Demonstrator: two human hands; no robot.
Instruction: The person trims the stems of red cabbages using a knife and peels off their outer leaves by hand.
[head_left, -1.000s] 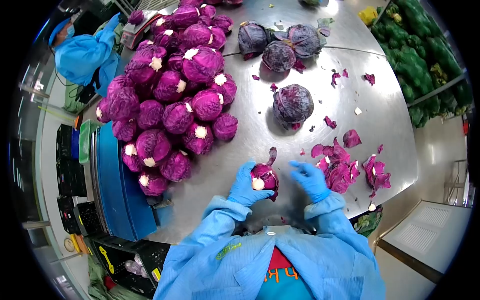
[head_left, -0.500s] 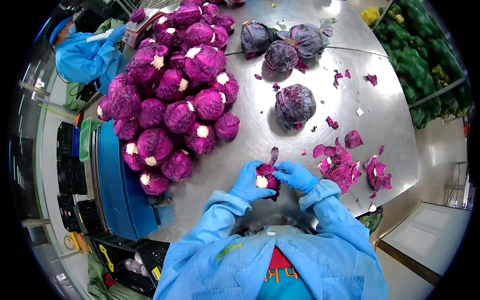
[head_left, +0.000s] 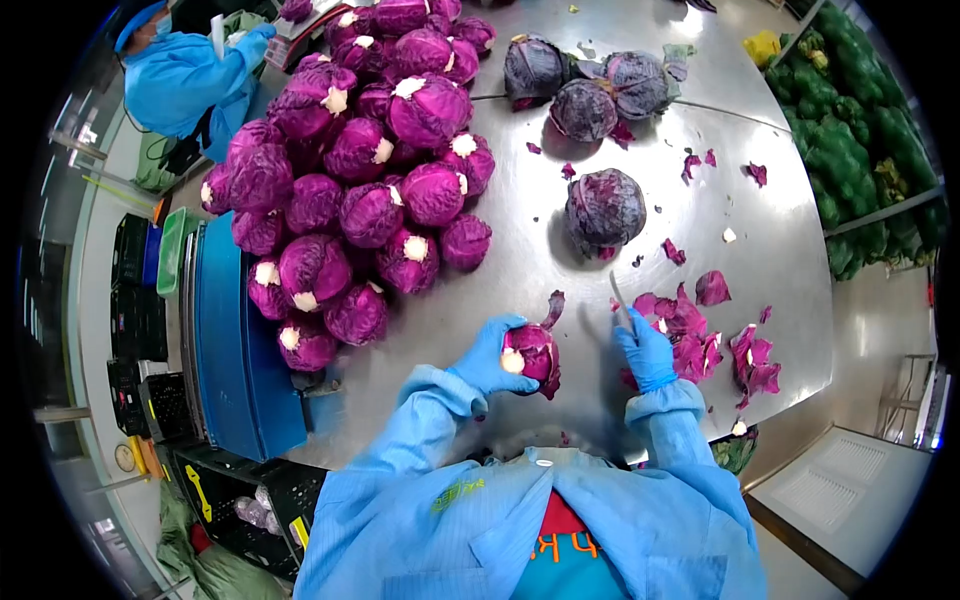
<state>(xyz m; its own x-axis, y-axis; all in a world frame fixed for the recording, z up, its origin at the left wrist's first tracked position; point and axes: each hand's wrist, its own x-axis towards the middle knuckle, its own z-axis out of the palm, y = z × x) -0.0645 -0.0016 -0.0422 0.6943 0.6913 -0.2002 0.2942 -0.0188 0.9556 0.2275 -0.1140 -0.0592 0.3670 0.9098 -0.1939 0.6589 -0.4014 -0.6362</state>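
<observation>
Red cabbage (head_left: 540, 350) is in L hand (head_left: 488, 358), fingers part-open round its left side, cut stem (head_left: 512, 360) facing left, at near part of steel table (head_left: 425, 325). R hand (head_left: 650, 355), fingers closed on knife (head_left: 619, 292), is right of it, w/ gap btwn; blade points far, slightly left.

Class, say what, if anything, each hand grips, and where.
Left hand: a purple cabbage, round its stem-end side. Right hand: a knife, apparently by its hidden handle.

A metal table (head_left: 440, 335) carries heaped purple cabbages (head_left: 370, 215) at left, four darker cabbages (head_left: 606, 208) at far middle, and loose leaves (head_left: 685, 318) at right.
</observation>
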